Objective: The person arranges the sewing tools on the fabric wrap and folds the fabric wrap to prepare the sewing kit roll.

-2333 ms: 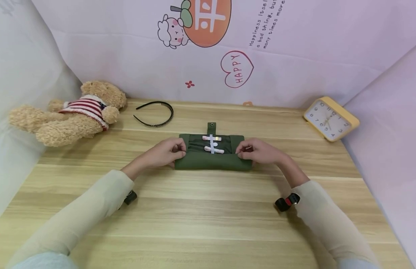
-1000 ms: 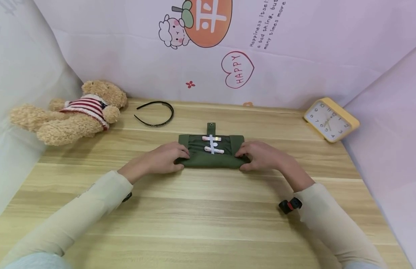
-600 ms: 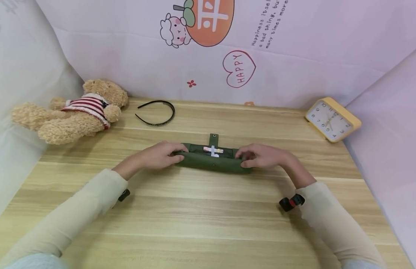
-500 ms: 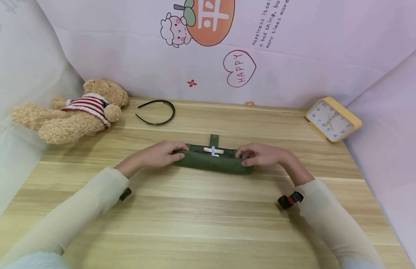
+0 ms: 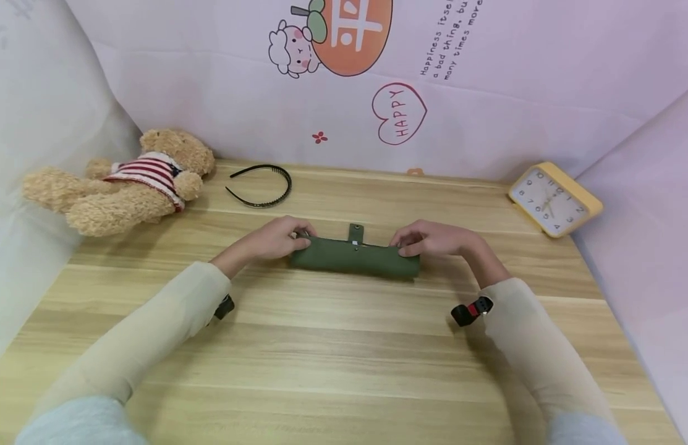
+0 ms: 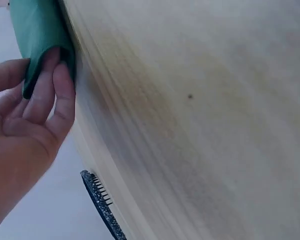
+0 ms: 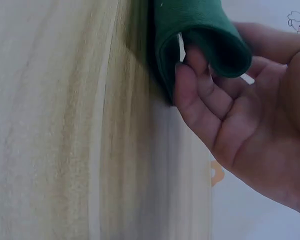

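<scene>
A dark green roll-up pouch (image 5: 355, 259), folded into a flat roll, lies across the middle of the table in the head view. Its snap tab (image 5: 356, 232) sticks out on the far side, with a sliver of white at the fold's edge. My left hand (image 5: 274, 240) grips the left end, thumb on the near face and fingers behind the fold. At the opposite end my right hand (image 5: 437, 238) holds the fold the same way. The right wrist view shows the pouch's (image 7: 192, 17) curled layers from the end, with fingertips tucked between them.
On the wooden table (image 5: 344, 358), a teddy bear (image 5: 118, 185) in a striped shirt lies at the back left. A black toothed headband (image 5: 290, 183) lies beside it. A yellow alarm clock (image 5: 555, 198) stands at the back right, before a printed cloth backdrop (image 5: 505, 123).
The near part of the pouch has been folded up and away from me, covering the dark inside and the white-strapped pieces. Both hands moved with it, ending slightly farther back.
</scene>
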`<state>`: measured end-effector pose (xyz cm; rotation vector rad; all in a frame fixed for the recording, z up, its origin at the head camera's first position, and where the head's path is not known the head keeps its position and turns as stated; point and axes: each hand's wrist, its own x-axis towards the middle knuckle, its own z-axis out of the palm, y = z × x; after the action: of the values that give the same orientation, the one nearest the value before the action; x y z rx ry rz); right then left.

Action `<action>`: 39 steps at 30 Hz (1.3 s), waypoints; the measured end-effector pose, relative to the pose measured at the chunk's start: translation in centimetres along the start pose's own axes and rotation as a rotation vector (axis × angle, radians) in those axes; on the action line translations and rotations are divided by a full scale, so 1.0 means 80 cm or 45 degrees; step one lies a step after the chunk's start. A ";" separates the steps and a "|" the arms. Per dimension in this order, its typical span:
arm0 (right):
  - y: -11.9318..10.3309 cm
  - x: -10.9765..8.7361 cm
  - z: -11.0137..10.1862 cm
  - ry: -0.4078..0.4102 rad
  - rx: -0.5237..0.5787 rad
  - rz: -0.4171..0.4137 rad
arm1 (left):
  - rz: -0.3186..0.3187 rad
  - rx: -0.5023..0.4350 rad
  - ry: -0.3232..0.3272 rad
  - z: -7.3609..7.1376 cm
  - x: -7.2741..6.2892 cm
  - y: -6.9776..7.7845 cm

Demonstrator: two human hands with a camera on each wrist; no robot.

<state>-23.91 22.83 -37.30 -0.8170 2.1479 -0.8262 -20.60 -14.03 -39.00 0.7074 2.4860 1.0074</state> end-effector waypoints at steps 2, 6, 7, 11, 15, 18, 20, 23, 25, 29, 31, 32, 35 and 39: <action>0.003 0.003 0.001 0.020 0.024 0.014 | -0.018 0.046 0.011 0.001 0.003 0.000; 0.007 0.008 0.005 0.088 0.006 0.050 | 0.000 0.166 0.012 0.004 0.009 -0.001; 0.006 0.009 0.006 0.110 -0.027 0.045 | -0.003 0.181 0.014 0.005 0.009 0.000; 0.000 0.010 0.010 0.185 -0.139 0.033 | -0.005 0.242 0.036 0.007 0.009 0.004; 0.000 0.010 0.013 0.196 -0.127 0.063 | 0.043 0.311 0.075 0.010 0.008 0.011; 0.000 0.010 0.014 0.201 -0.110 0.074 | 0.134 0.364 0.112 0.016 0.009 0.016; 0.001 0.010 0.014 0.214 -0.116 0.071 | 0.218 0.397 0.136 0.021 0.010 0.019; 0.000 0.012 0.014 0.240 -0.145 0.038 | 0.366 0.438 0.166 0.028 0.011 0.026; -0.002 0.013 0.015 0.261 -0.164 0.017 | 0.452 0.461 0.177 0.033 0.011 0.030; -0.011 0.016 0.016 0.305 -0.177 0.015 | 0.549 0.530 0.179 0.040 0.011 0.037; -0.016 0.018 0.017 0.328 -0.182 0.012 | 0.556 0.559 0.177 0.042 0.012 0.037; -0.017 0.020 0.018 0.339 -0.182 0.006 | 0.553 0.566 0.177 0.042 0.012 0.037; -0.019 0.028 0.020 0.379 -0.141 -0.025 | 0.528 0.553 0.187 0.044 0.014 0.035; -0.020 0.044 0.023 0.433 -0.024 -0.074 | 0.485 0.502 0.206 0.047 0.019 0.033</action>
<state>-24.03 18.68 -38.47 -0.7976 2.4394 -1.0380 -19.11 -9.51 -39.82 1.3074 2.7909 0.7131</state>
